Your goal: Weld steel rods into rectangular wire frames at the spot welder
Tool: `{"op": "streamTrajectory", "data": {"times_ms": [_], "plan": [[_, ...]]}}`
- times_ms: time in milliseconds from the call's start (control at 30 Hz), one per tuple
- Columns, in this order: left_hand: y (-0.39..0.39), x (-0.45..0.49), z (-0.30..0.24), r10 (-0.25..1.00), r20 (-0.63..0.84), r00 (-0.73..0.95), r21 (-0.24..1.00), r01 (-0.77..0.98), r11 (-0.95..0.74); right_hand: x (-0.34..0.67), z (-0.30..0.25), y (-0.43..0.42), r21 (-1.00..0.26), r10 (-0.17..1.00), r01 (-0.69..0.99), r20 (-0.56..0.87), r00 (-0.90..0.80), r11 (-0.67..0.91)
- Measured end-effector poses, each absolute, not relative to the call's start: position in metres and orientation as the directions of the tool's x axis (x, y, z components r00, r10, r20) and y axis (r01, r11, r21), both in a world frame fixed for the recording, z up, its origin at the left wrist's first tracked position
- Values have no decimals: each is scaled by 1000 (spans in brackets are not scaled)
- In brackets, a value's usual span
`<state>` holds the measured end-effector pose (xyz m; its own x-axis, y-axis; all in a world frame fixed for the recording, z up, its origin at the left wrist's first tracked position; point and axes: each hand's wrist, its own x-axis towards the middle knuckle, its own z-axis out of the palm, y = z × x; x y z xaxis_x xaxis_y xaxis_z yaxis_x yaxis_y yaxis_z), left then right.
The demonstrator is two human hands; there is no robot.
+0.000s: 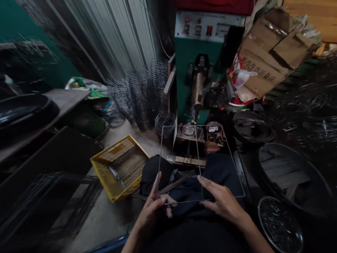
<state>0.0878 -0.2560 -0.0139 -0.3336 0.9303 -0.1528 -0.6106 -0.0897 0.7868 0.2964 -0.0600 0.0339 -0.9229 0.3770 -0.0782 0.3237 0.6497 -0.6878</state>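
A rectangular thin metal wire frame (197, 147) with a wire across its middle is held over my lap. My left hand (152, 209) has its fingers closed around the near left corner of the frame. My right hand (222, 198) pinches the middle wire near its lower end, thumb and fingers on either side. The far edge of the frame lies just below the metal rod (198, 89) of a green machine (181, 70); I cannot tell whether they touch. Several loose straight wires (179, 181) lie across my lap beneath the frame.
A yellow plastic crate (110, 186) with wires inside stands at left on the floor. Stacks of wire baskets (138, 95) rise behind it. Small dishes (189, 130) sit under the rod. At right are black basins (292, 179), a bowl of small metal parts (280, 223) and a cardboard box (268, 66).
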Motion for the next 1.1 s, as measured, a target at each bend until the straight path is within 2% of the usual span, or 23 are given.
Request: {"op": "streamTrajectory", "data": {"times_ms": [533,733,1100], "plan": [[-248,87,-17,942,-122,-314,781,-615,-104,296,34,-57,-709,387,308,-54,-921,634],[-243,90,-14,924,-135,-357,771,-623,-128,295,34,-52,-696,387,317,-61,-920,644],[-238,87,-11,938,-117,-327,760,-637,-127,292,42,-47,-680,382,329,-76,-921,655]]}}
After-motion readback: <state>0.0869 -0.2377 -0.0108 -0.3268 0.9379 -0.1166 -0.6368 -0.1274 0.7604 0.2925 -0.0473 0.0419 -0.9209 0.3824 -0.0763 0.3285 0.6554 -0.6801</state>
